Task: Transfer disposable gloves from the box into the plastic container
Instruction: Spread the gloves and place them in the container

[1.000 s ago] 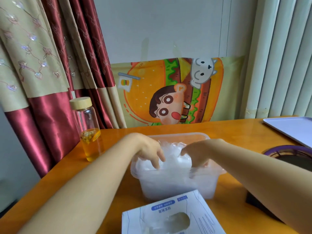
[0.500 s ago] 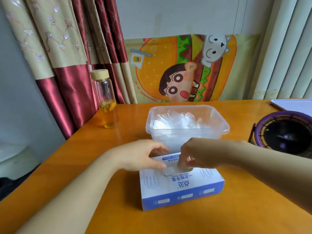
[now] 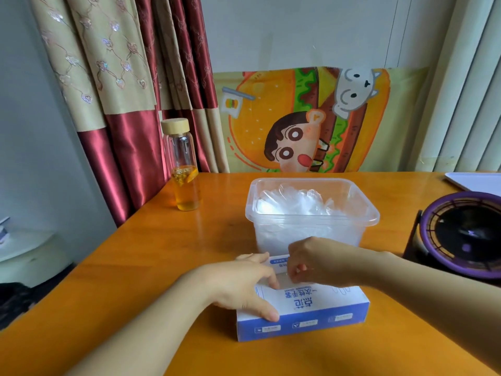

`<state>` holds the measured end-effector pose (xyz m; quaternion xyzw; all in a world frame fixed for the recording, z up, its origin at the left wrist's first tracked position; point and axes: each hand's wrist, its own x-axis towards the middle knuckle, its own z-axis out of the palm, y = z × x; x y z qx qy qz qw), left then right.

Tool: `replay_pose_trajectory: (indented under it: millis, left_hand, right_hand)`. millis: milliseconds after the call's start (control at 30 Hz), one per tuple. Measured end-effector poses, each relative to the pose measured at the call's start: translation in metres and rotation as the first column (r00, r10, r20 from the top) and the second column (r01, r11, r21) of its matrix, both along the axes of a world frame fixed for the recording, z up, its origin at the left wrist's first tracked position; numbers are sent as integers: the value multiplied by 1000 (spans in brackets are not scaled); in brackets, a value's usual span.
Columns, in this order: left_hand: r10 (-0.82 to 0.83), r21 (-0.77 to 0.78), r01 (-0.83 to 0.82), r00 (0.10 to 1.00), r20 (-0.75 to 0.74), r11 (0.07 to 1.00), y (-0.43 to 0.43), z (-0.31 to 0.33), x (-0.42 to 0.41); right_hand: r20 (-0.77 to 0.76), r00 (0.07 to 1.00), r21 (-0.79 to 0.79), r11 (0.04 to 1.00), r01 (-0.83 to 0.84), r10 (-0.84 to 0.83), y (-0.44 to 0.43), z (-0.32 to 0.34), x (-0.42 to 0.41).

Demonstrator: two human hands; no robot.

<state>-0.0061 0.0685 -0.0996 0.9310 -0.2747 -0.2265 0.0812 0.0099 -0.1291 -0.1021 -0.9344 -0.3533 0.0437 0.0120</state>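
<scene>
While the plastic container (image 3: 364, 213) already holds a loose heap of clear gloves (image 3: 295, 202) reaching close to its rim, the task is judged well advanced but unfinished, since both hands are at the box (image 3: 311, 313). How many gloves remain inside the box cannot be seen.

The left hand (image 3: 238, 283) lies flat on the box's near-left corner, fingers extended and thumb on the front edge, steadying it. The right hand (image 3: 317, 261) is at the top opening with its fingers curled downward into it; whether they have caught a glove cannot be told.

The box sits on the table (image 3: 162, 267) just near of the container, almost touching it, so the path from opening to rim is short and unobstructed. A glass bottle (image 3: 184, 172) stands well apart at far left, beside the table's left edge. A purple-rimmed fan (image 3: 466, 234) lies close on the right, limiting the right arm's sideways room; a tray (image 3: 477, 180) lies beyond it.
</scene>
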Motion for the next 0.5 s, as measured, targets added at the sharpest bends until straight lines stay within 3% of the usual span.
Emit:
replay_pose_trajectory:
  millis: [200,333,400,500]
  left_hand:
    - [65,-2,-65,998,23,998,-1,1,0]
    - [115,-7,-115,993,-9,993,2,-8,5]
    - [114,-41,-115,993,-37,992,3,-9,5]
    - [98,-86,-99,995,-18,991,4,-4,2]
  right_hand:
    - [182,983,205,978,-44,6,-4,38,-22]
    - [332,924,543,839,-22,-191,-14,74,-15]
    - [301,908,640,768,34,-290,-18,91,-14]
    - [240,906,622,772,133,-349,-23,100,-16]
